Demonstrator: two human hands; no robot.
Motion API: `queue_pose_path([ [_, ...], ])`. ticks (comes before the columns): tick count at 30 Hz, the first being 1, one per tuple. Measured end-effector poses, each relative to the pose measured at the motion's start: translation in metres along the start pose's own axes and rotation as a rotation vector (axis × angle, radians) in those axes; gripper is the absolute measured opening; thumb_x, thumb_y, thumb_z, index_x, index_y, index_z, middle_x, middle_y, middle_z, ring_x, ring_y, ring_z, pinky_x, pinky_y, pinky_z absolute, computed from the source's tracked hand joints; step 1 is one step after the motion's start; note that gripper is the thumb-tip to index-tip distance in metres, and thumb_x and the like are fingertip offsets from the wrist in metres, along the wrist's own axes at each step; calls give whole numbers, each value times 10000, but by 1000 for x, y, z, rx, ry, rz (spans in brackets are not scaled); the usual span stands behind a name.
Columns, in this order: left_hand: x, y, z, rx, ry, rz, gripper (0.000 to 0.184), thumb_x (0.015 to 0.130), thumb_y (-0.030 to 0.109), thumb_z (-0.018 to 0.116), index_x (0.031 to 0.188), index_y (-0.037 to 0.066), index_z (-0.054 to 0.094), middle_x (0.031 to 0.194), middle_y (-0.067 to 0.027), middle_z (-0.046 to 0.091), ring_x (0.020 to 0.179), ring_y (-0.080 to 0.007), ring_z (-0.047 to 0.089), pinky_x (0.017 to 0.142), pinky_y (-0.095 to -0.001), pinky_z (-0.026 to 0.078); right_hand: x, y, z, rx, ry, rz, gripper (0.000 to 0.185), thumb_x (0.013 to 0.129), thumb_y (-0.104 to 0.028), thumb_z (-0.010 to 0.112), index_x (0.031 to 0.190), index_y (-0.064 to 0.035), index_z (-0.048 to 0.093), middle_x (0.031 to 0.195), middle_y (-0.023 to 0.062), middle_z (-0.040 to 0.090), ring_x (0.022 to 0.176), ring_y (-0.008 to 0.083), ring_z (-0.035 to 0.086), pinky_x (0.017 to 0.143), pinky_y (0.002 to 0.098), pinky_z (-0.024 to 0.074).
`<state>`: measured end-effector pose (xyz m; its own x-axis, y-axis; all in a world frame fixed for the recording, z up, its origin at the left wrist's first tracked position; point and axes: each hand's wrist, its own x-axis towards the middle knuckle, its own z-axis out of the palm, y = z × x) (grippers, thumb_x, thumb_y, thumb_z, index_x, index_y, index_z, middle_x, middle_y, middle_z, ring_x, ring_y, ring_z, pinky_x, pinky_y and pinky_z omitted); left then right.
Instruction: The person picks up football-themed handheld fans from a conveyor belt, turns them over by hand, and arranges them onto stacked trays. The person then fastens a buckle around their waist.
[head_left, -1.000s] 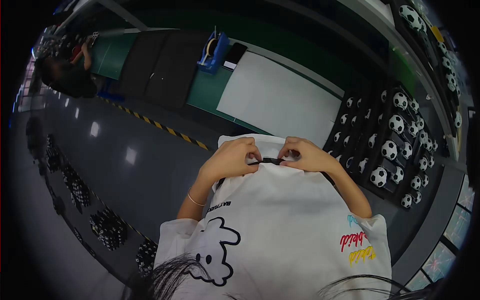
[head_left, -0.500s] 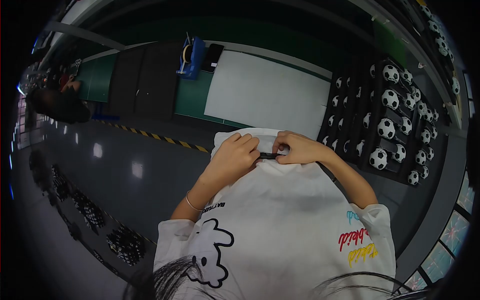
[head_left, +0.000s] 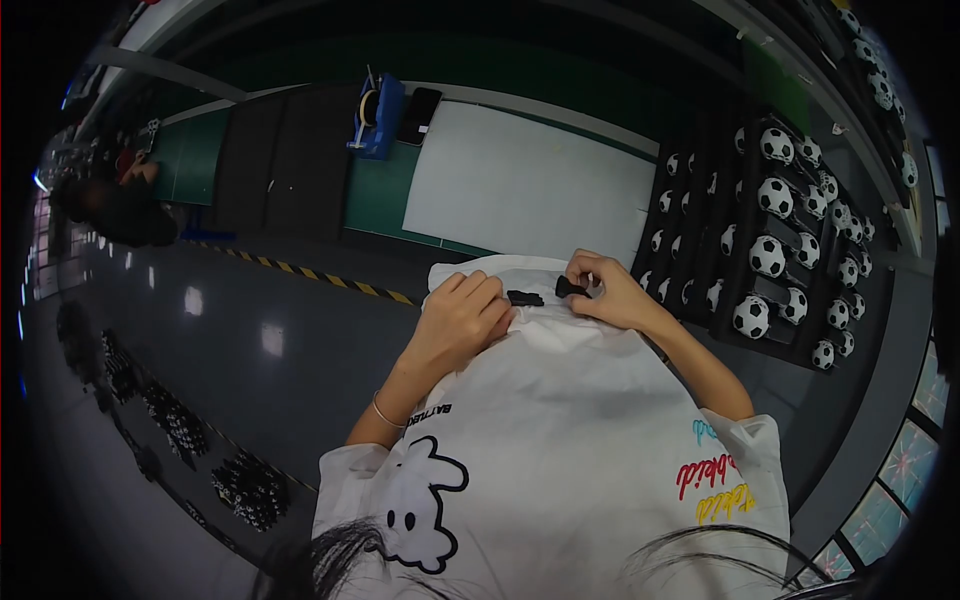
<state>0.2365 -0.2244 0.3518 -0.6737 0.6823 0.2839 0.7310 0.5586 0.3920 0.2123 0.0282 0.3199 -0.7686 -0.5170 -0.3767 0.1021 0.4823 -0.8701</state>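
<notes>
At the waist of the white T-shirt I wear, my left hand is closed, fingers curled, around one end of a black strap. Its tip, a black buckle half, sticks out to the right over the white cloth. Between thumb and fingers, my right hand pinches a second black buckle half. A small gap separates the two black pieces. The strap's run beyond each hand is hidden.
Ahead is a green-topped workbench with a white sheet, a blue tape dispenser and a black phone-like object. A black rack of football-patterned items stands right. Another person is far left. Striped tape edges the floor.
The black pieces, joined or touching between my hands before, are now apart. My right hand has moved slightly up and to the right with its piece; the left has barely shifted.
</notes>
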Motion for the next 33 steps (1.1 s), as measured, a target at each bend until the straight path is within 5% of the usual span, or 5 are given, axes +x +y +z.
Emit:
queue_pose_path([
  [11,-111,-22,-8,-656,919,-1096,151,888,98,614,812,-30,594,828,14,541,733,-70,476,686,-207,383,-86,26,-21,657,732,-11,111,847,-100,561,859,-34,474,721,41,528,605,111,507,603,246,446],
  [15,-198,2,21,-1085,1121,-1625,317,911,241,587,1149,33,564,1125,-62,583,1091,-181,517,951,-292,370,-107,4,-17,658,909,-136,173,827,-133,576,847,-46,429,717,47,479,573,98,453,567,240,421],
  [19,-382,26,119,-1985,1033,-1407,244,959,259,521,1005,36,608,983,-42,619,939,-144,569,855,-279,428,-105,-17,-18,664,1031,-313,211,810,-155,589,863,-37,422,714,47,422,554,89,376,524,228,370],
  [21,-411,27,139,-2026,1055,-1396,245,959,259,521,1008,35,607,986,-43,619,941,-145,569,856,-279,429,-108,-28,-35,685,1067,-369,226,807,-172,593,864,-35,422,703,42,398,552,89,349,508,223,342],
  [33,-286,-20,148,-2585,1227,-1001,257,958,254,521,1045,25,599,1017,-59,620,963,-165,576,865,-284,435,-41,-131,-128,619,980,-881,185,795,-189,541,783,-41,430,679,22,342,554,83,298,503,201,304],
])
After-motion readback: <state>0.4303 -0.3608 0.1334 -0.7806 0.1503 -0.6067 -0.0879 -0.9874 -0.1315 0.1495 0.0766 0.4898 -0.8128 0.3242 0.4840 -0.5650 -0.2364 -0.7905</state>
